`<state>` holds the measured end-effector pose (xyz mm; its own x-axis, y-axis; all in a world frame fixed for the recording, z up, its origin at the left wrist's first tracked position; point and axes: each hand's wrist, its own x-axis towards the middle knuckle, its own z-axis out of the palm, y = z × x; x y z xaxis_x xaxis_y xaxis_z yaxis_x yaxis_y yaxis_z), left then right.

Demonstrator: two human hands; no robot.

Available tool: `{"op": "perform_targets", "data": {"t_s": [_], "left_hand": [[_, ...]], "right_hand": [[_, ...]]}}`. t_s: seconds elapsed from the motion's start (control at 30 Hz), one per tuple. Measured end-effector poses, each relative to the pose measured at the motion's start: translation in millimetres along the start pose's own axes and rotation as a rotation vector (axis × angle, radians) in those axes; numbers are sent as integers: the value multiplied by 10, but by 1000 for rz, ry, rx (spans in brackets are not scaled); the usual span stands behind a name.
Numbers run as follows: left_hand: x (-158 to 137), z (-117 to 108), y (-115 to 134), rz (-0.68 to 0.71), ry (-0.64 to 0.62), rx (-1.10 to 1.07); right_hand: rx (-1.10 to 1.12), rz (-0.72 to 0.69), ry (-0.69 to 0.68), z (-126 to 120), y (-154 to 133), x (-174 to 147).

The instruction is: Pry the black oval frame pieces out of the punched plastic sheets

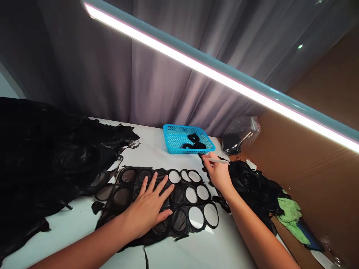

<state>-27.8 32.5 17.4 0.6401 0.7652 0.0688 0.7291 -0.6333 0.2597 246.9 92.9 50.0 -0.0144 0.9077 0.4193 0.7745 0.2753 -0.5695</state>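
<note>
All fingers fanned, the left hand point(151, 205) lies flat on the black sheet point(178, 195), grasping nothing; and here's the right hand point(220, 175), pinching a white tool point(217, 160) near the blue basket point(167, 144). The sheet, full of round holes, lies on the table point(224, 239) between a large dark heap point(56, 160) and a smaller pile point(246, 183). Black rings point(199, 145) in the basket, clear bag point(244, 130) to its right, lamp point(182, 58) blazing above!
</note>
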Motion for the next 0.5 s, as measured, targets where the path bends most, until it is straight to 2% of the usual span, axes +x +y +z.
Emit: {"op": "perform_targets", "data": {"t_s": [0.1,0.17,0.23,0.37,0.5], "left_hand": [[-88,12,-15,89,70,-22],[-179,27,-25,198,45,-47],[-267,40,-25,241,0,-61],[-357,74,1,214,13,-70],[-362,115,23,197,33,-56]], "right_hand": [[94,-104,-238,62,-208,-306],[115,-195,-346,150,-363,-510],[125,-258,-413,212,-480,-648],[175,-229,-530,221,-553,-715],[272,-156,-585,207,-512,-680]]}}
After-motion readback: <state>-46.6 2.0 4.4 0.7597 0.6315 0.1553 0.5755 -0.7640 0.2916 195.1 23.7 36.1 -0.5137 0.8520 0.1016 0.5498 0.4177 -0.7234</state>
